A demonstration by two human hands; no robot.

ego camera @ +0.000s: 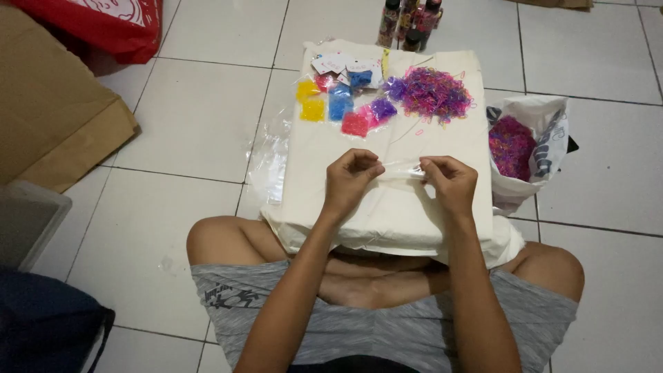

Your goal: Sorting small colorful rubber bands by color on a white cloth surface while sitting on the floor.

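My left hand (351, 178) and my right hand (449, 181) pinch the two ends of a small clear plastic bag (402, 170), stretched between them above a cream cushion-like pad (387, 148) resting on my crossed legs. At the pad's far edge lie small packets of yellow (310, 100), blue (340, 103), pink (355, 124) and purple (382, 108) rubber bands, with white card tags (344, 64) behind them. A loose heap of pink and purple bands (435, 93) sits at the pad's far right.
A white plastic bag (542, 138) full of pink and purple bands stands right of the pad. Small bottles (409, 21) stand beyond it. Clear plastic sheets (268, 155) lie left. Brown cardboard (48, 110), a red bag (110, 24) and a dark bag (41, 331) occupy the left side.
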